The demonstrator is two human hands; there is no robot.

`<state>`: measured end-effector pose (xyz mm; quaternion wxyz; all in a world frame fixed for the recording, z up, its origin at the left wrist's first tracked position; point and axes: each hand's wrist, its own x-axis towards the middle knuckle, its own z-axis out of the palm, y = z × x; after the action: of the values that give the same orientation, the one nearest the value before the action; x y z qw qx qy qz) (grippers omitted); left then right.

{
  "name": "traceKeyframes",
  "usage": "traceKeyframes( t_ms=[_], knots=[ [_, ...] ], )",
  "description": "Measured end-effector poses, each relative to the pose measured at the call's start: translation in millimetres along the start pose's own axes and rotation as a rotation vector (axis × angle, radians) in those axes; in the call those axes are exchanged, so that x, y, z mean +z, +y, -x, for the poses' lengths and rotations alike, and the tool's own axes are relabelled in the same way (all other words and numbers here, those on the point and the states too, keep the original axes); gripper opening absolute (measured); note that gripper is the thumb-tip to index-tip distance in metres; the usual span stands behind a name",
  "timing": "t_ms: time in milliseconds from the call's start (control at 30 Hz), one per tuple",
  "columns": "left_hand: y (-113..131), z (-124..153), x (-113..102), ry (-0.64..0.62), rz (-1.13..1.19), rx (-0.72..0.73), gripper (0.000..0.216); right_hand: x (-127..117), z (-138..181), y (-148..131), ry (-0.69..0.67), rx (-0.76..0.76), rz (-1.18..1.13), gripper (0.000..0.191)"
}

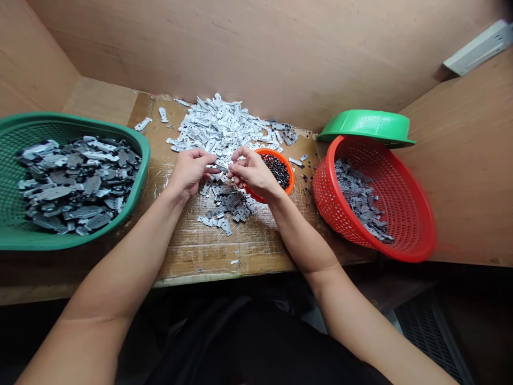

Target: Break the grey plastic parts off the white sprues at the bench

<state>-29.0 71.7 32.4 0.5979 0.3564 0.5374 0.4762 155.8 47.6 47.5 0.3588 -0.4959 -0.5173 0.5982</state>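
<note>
My left hand (191,170) and my right hand (252,172) meet over the middle of the bench, fingers pinched together on a small grey metal piece (222,167) held between them. Just below the hands lies a small heap of dark grey metal parts (228,206). Behind them spreads a larger pile of light silvery metal pieces (224,125). A small orange bowl (289,174) with tiny dark bits sits right behind my right hand.
A green basket (138,141) full of grey metal parts stands at the left. A red basket (401,235) with some grey parts tilts at the right, a green lid (368,125) behind it. Wooden walls enclose the bench; a white socket strip (479,48) hangs at top right.
</note>
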Motion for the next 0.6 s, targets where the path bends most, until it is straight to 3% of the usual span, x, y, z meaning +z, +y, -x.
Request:
traceKeyframes(
  t_ms=[200, 600],
  knots=[
    [-0.3, 1.8, 1.1, -0.009, 0.04, -0.005, 0.026, 2.6, -0.6, -0.2, 0.004, -0.007, -0.019, 0.063],
    [-1.5, -0.5, 0.9, -0.002, 0.026, 0.01, 0.031, 2.4, -7.3, 14.7, 0.101, 0.058, -0.07, 0.06]
  ],
)
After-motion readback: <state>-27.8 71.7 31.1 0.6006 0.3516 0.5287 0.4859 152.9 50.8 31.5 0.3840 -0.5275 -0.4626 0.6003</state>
